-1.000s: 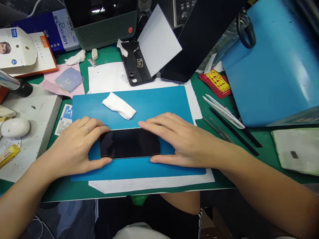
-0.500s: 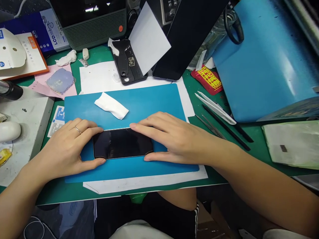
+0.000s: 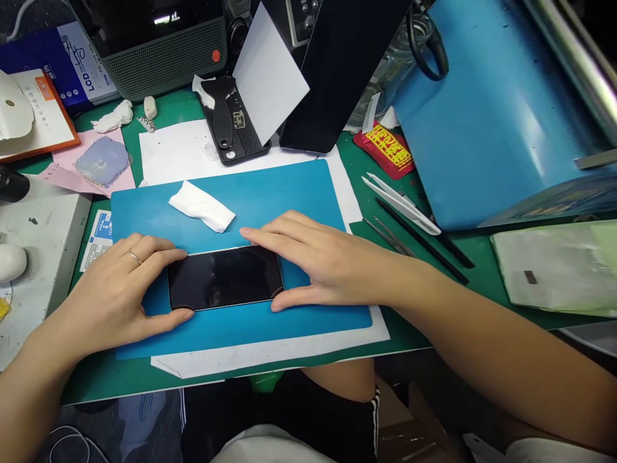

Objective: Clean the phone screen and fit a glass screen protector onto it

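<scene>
A smartphone (image 3: 225,279) with a dark, glossy screen lies face up on a blue mat (image 3: 308,186). My left hand (image 3: 118,283), a ring on one finger, grips its left end, with a fingertip at the far edge and the thumb at the near edge. Around the right end is my right hand (image 3: 313,257). Its thumb touches the near right corner, and the index fingertip sits at or just beyond the far edge. A folded white wipe (image 3: 202,206) rests on the mat behind the phone.
White tweezers (image 3: 402,204) and dark thin tools lie right of the mat. Behind it stand a black phone back part (image 3: 236,128), a propped white card (image 3: 270,71) and a dark panel (image 3: 347,71). A red packet (image 3: 385,149) and a blue sheet (image 3: 482,128) are at right.
The view has shifted, so the scene sits slightly further left. My right index fingertip has moved slightly outward from the phone's far edge. My left hand keeps its hold.
</scene>
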`<state>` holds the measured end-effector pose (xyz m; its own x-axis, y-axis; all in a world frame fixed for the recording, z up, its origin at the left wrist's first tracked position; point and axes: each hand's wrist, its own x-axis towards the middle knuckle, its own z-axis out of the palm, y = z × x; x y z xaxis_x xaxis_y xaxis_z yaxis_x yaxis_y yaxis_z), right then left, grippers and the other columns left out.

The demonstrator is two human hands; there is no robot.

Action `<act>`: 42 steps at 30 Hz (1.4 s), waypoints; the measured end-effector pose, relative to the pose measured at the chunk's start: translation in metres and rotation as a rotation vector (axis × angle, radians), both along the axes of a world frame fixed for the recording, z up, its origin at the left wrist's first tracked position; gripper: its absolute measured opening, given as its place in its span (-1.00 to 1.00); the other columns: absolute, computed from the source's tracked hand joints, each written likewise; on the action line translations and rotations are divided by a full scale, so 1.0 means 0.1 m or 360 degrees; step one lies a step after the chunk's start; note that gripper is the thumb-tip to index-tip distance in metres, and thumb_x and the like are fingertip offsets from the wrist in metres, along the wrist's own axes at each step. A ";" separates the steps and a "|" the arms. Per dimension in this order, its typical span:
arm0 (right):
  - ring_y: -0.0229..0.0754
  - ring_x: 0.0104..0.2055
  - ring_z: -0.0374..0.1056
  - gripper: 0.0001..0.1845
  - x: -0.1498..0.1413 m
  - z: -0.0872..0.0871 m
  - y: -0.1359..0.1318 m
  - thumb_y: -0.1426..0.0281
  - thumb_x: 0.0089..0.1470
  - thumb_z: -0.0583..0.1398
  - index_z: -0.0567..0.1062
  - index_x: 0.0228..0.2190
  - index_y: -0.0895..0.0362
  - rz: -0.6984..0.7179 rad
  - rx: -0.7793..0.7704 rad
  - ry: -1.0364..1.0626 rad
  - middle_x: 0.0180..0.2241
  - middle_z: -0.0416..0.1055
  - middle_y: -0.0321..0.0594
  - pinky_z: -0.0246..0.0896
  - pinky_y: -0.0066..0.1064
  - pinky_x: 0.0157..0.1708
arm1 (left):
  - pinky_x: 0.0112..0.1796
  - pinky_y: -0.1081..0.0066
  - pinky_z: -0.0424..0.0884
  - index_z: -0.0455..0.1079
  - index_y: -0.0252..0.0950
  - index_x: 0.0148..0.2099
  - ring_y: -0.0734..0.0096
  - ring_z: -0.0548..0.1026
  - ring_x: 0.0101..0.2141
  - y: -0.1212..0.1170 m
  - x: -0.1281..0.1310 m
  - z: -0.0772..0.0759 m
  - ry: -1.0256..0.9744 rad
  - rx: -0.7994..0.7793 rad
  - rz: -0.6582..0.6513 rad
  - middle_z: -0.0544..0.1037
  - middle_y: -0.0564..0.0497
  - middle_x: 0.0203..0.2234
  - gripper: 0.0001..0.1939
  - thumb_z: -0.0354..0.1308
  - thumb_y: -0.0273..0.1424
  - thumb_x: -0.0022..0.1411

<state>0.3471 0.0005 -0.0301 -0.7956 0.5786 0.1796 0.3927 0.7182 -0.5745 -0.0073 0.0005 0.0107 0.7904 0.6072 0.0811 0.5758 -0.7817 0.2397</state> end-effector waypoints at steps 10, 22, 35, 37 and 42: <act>0.15 0.15 0.40 -0.04 -0.02 0.01 0.00 0.03 0.31 0.40 0.26 0.46 0.30 0.0010 0.0036 -0.0013 0.15 0.51 0.16 0.48 0.02 0.11 | -0.19 0.04 0.54 0.41 -0.13 0.26 -0.01 0.61 -0.15 0.01 -0.02 0.00 0.0003 -0.0014 0.0029 0.65 -0.15 -0.03 -0.47 0.26 0.06 0.43; 0.11 0.11 0.39 -0.12 -0.02 0.02 -0.01 0.06 0.39 0.34 0.26 0.46 0.31 0.0042 0.0160 -0.0026 0.14 0.50 0.14 0.43 -0.05 0.10 | -0.13 0.08 0.54 0.43 -0.18 0.26 -0.02 0.63 -0.09 0.00 -0.04 0.03 0.0082 -0.0051 0.0068 0.65 -0.15 0.01 -0.45 0.26 0.04 0.42; 0.08 0.07 0.37 -0.11 -0.03 0.05 -0.03 0.18 0.33 0.41 0.28 0.43 0.42 0.0053 0.0230 -0.0006 0.11 0.51 0.15 0.44 -0.10 0.08 | -0.09 0.05 0.52 0.35 -0.19 0.30 -0.02 0.59 -0.06 -0.01 -0.04 0.03 0.0139 -0.0100 0.0061 0.59 -0.17 0.03 -0.45 0.23 0.02 0.47; 0.08 0.07 0.37 -0.14 -0.03 0.05 -0.03 0.20 0.35 0.40 0.28 0.42 0.43 0.0052 0.0232 -0.0008 0.11 0.51 0.16 0.45 -0.10 0.08 | -0.09 0.05 0.52 0.36 -0.18 0.30 -0.02 0.59 -0.06 -0.01 -0.05 0.03 0.0121 -0.0129 0.0076 0.59 -0.16 0.04 -0.45 0.23 0.03 0.47; 0.10 0.11 0.39 -0.19 -0.03 0.05 -0.03 0.21 0.40 0.36 0.27 0.44 0.37 0.0034 0.0183 -0.0016 0.14 0.50 0.16 0.44 -0.09 0.09 | -0.07 0.07 0.52 0.38 -0.19 0.29 -0.01 0.59 -0.05 -0.02 -0.06 0.03 0.0089 -0.0166 0.0089 0.59 -0.16 0.05 -0.43 0.26 0.05 0.46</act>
<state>0.3443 -0.0024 -0.0249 -0.8098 0.5374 0.2356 0.3817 0.7874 -0.4839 -0.0135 -0.0015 0.0136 0.7567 0.6532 -0.0281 0.6324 -0.7205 0.2846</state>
